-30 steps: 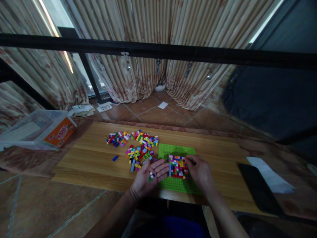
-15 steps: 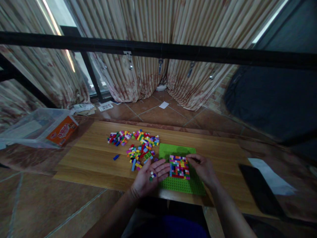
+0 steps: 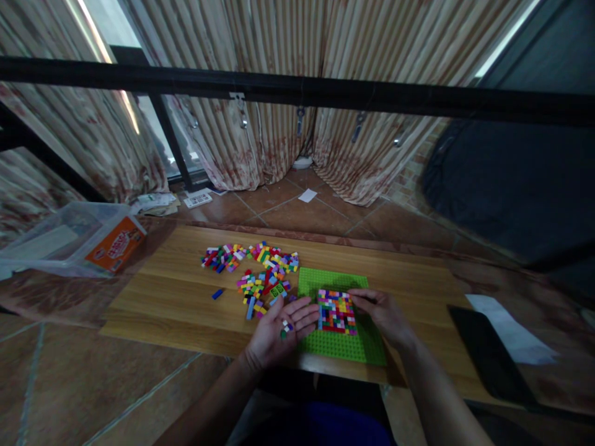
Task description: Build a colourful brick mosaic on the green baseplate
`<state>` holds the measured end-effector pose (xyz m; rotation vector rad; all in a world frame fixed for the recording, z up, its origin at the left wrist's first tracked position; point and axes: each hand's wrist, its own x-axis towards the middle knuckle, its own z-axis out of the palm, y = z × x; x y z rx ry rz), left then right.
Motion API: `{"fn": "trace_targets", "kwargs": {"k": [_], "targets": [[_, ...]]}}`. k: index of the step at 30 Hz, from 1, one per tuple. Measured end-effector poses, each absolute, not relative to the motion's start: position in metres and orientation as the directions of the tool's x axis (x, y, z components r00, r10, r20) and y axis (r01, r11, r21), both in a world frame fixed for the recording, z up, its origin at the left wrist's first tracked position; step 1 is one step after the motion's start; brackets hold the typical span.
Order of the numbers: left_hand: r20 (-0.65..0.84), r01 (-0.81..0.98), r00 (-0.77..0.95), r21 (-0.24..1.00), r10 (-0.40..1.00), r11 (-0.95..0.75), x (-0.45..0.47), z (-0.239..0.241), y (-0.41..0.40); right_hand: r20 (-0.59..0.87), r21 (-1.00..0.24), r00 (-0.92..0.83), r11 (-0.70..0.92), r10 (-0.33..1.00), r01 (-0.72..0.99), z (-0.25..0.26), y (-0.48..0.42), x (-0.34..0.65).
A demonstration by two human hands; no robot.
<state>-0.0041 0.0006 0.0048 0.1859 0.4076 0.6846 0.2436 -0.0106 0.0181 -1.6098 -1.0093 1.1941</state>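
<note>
Drawn slightly outward since a second ago: right hand (image 3: 385, 317), with more of the right edge of the panel (image 3: 337, 313) in sight and fingertips kept at its upper right corner. Little changed otherwise, beyond a faint shift of the view.

Stretched beneath everything: wooden bench (image 3: 153, 297). Scattered over it, left of the green plate (image 3: 330, 352): pile (image 3: 276, 263) of loose bricks, near enough to the left hand (image 3: 272, 339) to be scattered, in all likelihood, by a careless sweep. Laid close to the bench's front edge: the plate, probably prone to skidding under an off-centre push, with no clear bracing from either hand.

Turned palm up, fingers straight and wide, just beside the panel's left edge: left hand, contact there impossible to tell. Narrowed at the tips: right fingers, with a brick between them or not, too small to tell.

Packed in many colours near the middle of the plate: panel, perhaps most vulnerable at that corner, to a half-seated brick or a popped neighbour from a slanted press. Stranded left of the pile: blue brick (image 3: 217, 293). Loose in the left palm: bits (image 3: 286, 326), white and green among them, easily spilled by a tilt of the wrist.
</note>
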Motion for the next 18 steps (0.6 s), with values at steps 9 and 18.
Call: {"fn": "trace_targets", "kwargs": {"k": [9, 18], "targets": [[-0.297, -0.581, 0.699, 0.295, 0.650, 0.759, -0.0041, 0.0046, 0.0000, -0.236, -0.948, 0.179, -0.267, 0.955, 0.175, 0.0191, -0.0067, 0.2449], [-0.256, -0.594, 0.704, 0.300, 0.663, 0.746, -0.0041, 0.0007, -0.0007, -0.099, -0.912, 0.234, -0.182, 0.967, 0.367, 0.0174, -0.0135, 0.2458]]}}
